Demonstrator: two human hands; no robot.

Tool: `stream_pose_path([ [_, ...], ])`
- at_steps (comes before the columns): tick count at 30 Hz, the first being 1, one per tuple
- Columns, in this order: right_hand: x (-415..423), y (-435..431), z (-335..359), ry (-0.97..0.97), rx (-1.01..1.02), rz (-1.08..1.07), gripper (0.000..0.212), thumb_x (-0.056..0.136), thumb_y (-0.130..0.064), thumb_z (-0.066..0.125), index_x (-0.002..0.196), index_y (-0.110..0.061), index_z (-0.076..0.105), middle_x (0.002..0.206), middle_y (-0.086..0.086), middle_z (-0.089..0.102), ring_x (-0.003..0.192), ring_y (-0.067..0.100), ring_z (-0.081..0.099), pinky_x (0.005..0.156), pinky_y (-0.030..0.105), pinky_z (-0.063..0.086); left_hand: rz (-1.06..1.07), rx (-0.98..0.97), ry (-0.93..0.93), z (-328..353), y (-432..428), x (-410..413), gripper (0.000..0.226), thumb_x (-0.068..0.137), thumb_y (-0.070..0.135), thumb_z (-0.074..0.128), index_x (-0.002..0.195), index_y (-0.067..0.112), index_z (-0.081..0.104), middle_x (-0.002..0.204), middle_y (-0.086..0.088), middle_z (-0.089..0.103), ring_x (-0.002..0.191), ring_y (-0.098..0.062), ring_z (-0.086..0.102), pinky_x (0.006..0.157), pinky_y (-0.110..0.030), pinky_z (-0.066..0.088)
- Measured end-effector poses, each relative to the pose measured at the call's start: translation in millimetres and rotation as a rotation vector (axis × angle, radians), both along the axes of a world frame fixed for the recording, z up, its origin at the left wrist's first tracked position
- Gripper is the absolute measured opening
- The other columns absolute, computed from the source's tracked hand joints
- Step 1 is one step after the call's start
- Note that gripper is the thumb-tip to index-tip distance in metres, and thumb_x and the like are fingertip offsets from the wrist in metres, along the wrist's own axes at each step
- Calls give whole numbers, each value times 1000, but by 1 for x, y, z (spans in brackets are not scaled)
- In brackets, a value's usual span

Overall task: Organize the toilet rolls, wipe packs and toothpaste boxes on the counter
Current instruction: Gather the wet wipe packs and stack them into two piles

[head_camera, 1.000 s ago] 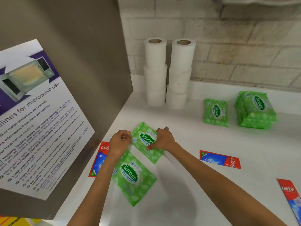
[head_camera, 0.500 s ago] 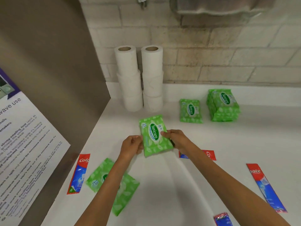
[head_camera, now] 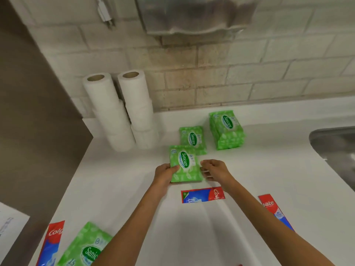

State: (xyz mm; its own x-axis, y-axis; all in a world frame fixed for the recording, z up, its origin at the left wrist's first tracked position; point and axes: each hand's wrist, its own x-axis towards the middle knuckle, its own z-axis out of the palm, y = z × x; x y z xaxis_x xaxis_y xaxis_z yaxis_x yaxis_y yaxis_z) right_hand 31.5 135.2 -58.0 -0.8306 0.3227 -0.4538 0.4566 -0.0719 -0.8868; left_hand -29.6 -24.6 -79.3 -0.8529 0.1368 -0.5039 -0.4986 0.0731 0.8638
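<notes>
The left hand (head_camera: 165, 173) grips a wipe pack (head_camera: 184, 164) by its left edge, thumb curled over the face. The pack is a flat, soft pouch, bright green with pale leaf prints and a dark green oval label reading "Sanicare" (a small "15" sits in its far left corner). It is over the middle of the worktop (head_camera: 119, 189). Its far end overlaps, in view, a second pack (head_camera: 193, 138) lying flat. The right hand (head_camera: 216, 169) is at the held pack's right edge with fingers curled; I cannot tell whether they pinch it. A pile of packs (head_camera: 226, 129) stands near the back edge. Toilet rolls (head_camera: 123, 112) are stacked in two columns in the back left corner. A toothpaste box (head_camera: 202, 195) lies just nearer than the hands.
</notes>
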Motion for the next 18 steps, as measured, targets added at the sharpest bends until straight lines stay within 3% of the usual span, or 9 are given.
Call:
stream_pose_path([
  [3, 0, 22, -2, 7, -9, -37, 14, 92, -6, 50, 82, -12, 59, 75, 6, 56, 58, 14, 48, 52, 22, 35, -10, -53, 55, 5, 24, -23, 2, 86, 6, 61, 85, 7, 60, 96, -13, 65, 73, -20, 63, 64, -28, 51],
  [6, -3, 36, -3, -1, -2, -40, 10, 92, -6, 49, 93, -8, 59, 80, 9, 58, 59, 15, 50, 53, 22, 36, -16, -95, 102, 10, 46, -46, 5, 85, 6, 61, 90, 8, 60, 95, -13, 65, 85, -25, 62, 78, -36, 52],
  [9, -8, 41, -4, -6, 5, -32, 11, 94, -11, 50, 99, -7, 59, 86, 11, 60, 60, 15, 52, 53, 21, 37, 3, -98, 121, 15, 60, -63, 7, 84, 5, 61, 91, 4, 62, 92, -13, 64, 85, -26, 61, 78, -35, 50],
  [11, -11, 43, -4, -10, -3, -22, 13, 94, -13, 50, 102, -7, 59, 88, 11, 60, 61, 15, 53, 54, 20, 38, 5, -94, 128, 15, 67, -71, 4, 84, 3, 60, 80, 4, 61, 90, -14, 64, 82, -27, 61, 79, -37, 50],
  [13, -13, 44, -4, -10, -7, -16, 14, 94, -14, 50, 103, -6, 59, 90, 12, 60, 62, 15, 53, 54, 21, 39, 8, -96, 132, 14, 73, -79, 17, 84, 2, 59, 69, 9, 58, 88, -13, 64, 76, -26, 61, 80, -38, 51],
  [18, -16, 48, -7, -13, -14, -25, 13, 94, -13, 49, 101, -7, 59, 88, 11, 60, 60, 14, 52, 54, 20, 39, 15, -215, 157, 4, 81, -90, 23, 81, 5, 62, 63, 11, 52, 79, -12, 60, 75, -24, 56, 69, -32, 46],
])
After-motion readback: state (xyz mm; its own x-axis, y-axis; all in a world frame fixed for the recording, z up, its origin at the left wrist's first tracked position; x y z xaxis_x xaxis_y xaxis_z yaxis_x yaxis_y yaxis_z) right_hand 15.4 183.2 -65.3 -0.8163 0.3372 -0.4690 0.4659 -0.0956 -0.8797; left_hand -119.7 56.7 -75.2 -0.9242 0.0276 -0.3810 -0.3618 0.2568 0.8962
